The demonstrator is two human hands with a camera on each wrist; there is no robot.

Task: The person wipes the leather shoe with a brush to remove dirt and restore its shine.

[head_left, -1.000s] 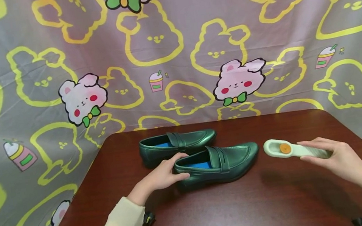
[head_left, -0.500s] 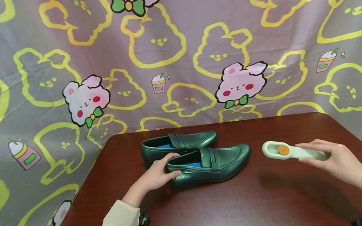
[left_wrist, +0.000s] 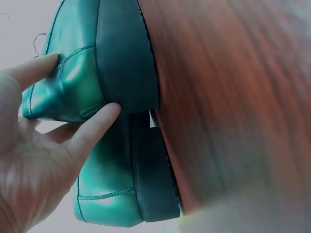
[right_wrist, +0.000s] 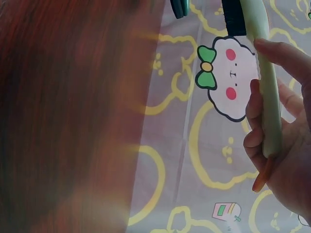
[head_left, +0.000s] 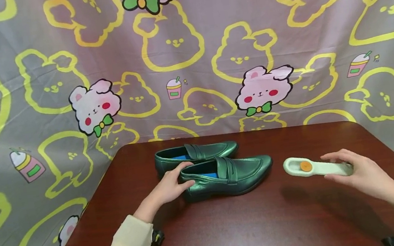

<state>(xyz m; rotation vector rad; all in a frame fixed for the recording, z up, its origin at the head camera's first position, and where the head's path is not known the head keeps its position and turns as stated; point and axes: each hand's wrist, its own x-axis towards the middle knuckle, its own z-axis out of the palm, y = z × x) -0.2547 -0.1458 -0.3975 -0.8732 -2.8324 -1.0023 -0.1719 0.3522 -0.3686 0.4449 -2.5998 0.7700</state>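
Note:
Two dark green loafers with blue insoles stand side by side on the table, toes to the right. My left hand [head_left: 169, 187] grips the nearer loafer [head_left: 246, 174] round its heel, with the thumb on the outer side. Behind it is the farther loafer [head_left: 212, 151], partly hidden. In the left wrist view, digits spread across the heel block [left_wrist: 127, 58]. Above the table at the right, my right hand [head_left: 364, 175] holds a pale green brush [head_left: 317, 168] by its handle. An orange disc sits near the brush's far end. Dark bristles [right_wrist: 235, 19] show in the right wrist view.
A brown wooden table [head_left: 233, 226] with rounded back corners carries the shoes. A grey-pink curtain [head_left: 188, 24] printed with cartoon bears hangs directly behind it and along both sides. The brush casts a shadow on the tabletop.
My left hand has drawn the nearer loafer a little to the left. The brush has shifted slightly left and lies a bit flatter in my right hand. The farther loafer stays put.

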